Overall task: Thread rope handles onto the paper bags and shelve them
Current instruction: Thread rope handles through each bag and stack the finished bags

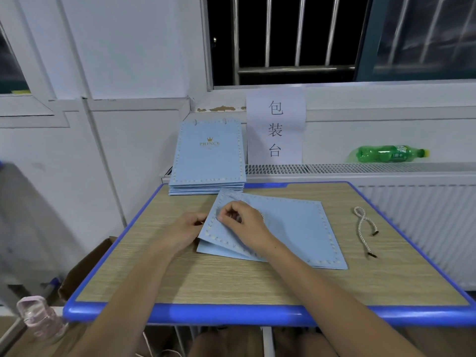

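Currently flat light-blue paper bag lies mid-bench. Left hand pinches its open top edge; right hand pinches twisted white rope at a punched hole. Best to keep the flap lifted and feed the tip straight. Spare white rope handle lies well right.

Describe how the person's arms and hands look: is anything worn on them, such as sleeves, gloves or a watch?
Both forearms are bare as far as the picture shows; no sleeves reach into view. The left hand and the right hand wear no gloves. No watch, bracelet or ring is visible, though the fingers are too small to be sure about rings.
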Demonstrator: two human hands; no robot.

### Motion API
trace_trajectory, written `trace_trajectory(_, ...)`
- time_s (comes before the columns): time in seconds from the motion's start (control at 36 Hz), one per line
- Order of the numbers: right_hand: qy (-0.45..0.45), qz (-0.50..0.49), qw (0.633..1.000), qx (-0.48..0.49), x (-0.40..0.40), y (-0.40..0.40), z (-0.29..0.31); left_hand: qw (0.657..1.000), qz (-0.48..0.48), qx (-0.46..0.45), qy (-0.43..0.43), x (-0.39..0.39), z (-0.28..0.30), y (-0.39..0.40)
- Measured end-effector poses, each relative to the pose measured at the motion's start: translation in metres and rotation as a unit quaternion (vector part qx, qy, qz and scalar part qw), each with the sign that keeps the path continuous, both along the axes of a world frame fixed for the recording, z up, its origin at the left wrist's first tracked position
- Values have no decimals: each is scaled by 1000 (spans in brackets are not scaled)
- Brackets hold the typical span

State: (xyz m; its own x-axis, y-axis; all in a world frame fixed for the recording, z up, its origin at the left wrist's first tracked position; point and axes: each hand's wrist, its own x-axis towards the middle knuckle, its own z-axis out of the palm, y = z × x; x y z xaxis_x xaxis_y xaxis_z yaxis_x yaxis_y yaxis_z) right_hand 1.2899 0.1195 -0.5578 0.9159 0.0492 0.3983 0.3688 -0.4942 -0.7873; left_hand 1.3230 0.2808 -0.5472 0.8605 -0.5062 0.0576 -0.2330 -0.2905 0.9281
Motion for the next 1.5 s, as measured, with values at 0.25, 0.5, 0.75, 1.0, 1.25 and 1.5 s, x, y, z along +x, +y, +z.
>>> trace_trajectory(0.25, -29, -50, 983, -175, -1, -4, -6, 984, 20, 85, -158, -1, -4, -1)
trace_trajectory(0.5, -11, -47, 971, -236, -5, -8, -6, 968, 57, 109, -219, 3, -8, 0)
trace_trajectory(0.75, 18, -49, 977, -207, -2, -3, -7, 974, 141, 77, -158, 8, -17, -7)
trace_trajectory(1.0, 16, -30, 992, -125, 2, -5, -4, 987, 142, -69, 22, -2, -2, -16)
trace_trajectory(1.25, 79, -25, 996, 26, 3, -6, -6, 994, 102, 13, -42, 4, -8, -18)
trace_trajectory(1.5, 108, 0, 992, 59, 0, -7, -4, 996, 83, -28, -17, 1, -4, -19)
